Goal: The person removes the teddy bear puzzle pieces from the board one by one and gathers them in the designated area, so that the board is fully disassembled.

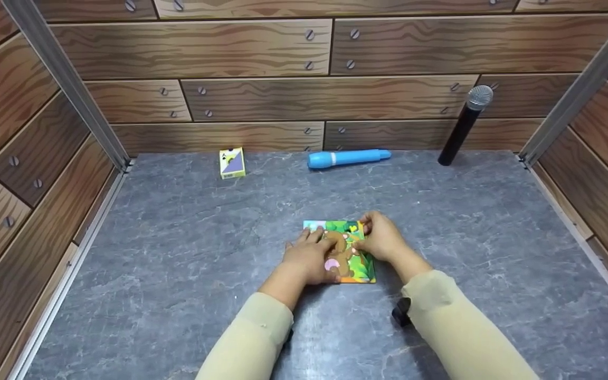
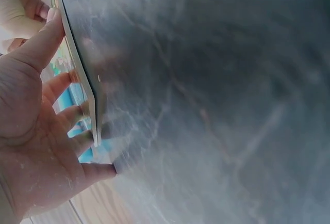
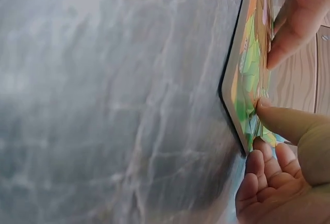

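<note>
- Board (image 1: 362, 270): lies on the grey table (image 1: 177, 253), just below and right of the frame's centre. Its face bears a brown animal (image 1: 344, 267) against green foliage.
- Left hand (image 1: 306, 259): over the left part of the board, fingers spread wide and fairly straight, several touching its face; thumb near the lower edge. The left wrist view shows the little finger reaching past the board to the table.
- Right hand (image 1: 384, 240): at the board's upper right, narrow. Thumb on the face, other fingers curled at the edge, holding the board there.
- Box (image 1: 231, 162): small, yellow and purple, upper left of centre on the table.
- Blue tube (image 1: 349, 158): lying on its side, upper centre.
- Mic (image 1: 461, 132): black, standing on end at upper right, silver head up.
- Wall (image 1: 262, 50): wood-patterned with printed screws, across the top of the frame.
- Sleeves (image 1: 246, 338): pale, both entering from the bottom.
</note>
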`<state>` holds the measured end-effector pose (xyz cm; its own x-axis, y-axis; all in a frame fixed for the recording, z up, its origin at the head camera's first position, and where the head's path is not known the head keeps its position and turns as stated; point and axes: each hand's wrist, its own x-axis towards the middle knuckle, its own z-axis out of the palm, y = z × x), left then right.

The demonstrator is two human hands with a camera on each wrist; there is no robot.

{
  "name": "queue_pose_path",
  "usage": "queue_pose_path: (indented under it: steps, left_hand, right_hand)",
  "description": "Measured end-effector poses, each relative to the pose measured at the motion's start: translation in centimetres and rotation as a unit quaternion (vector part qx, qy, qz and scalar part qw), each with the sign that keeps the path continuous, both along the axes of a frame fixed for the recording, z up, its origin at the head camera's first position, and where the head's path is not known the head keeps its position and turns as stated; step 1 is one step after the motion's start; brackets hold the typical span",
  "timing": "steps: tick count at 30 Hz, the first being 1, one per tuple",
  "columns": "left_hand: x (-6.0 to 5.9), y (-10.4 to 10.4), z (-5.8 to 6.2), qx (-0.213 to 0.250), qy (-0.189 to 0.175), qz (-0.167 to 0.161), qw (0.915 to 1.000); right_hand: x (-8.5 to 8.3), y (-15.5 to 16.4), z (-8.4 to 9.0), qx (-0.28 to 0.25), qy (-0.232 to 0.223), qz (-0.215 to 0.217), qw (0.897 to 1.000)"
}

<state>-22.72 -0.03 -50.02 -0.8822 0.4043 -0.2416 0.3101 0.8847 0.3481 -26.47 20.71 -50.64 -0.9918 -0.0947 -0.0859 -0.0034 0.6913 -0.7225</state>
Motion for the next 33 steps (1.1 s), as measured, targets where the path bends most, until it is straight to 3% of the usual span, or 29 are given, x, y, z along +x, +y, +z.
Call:
queue_pose_path:
  steps: [11, 18, 33]
  left_hand:
    - [-0.1, 0.2, -0.2, -0.008, 0.000, -0.002, 1.0000]
    - [-0.1, 0.0, 0.0, -0.003, -0.007, 0.004, 1.0000]
    - [0.0, -0.1, -0.1, 0.005, -0.010, 0.001, 0.9999]
  right_hand:
    - [-0.1, 1.0, 0.2, 0.009, 0.003, 0.037, 0.999]
    - [-0.3, 1.4, 0.3, 0.026, 0.036, 0.051, 0.998]
    - [-1.2, 4.5, 1.0, 0.040, 0.036, -0.003, 0.999]
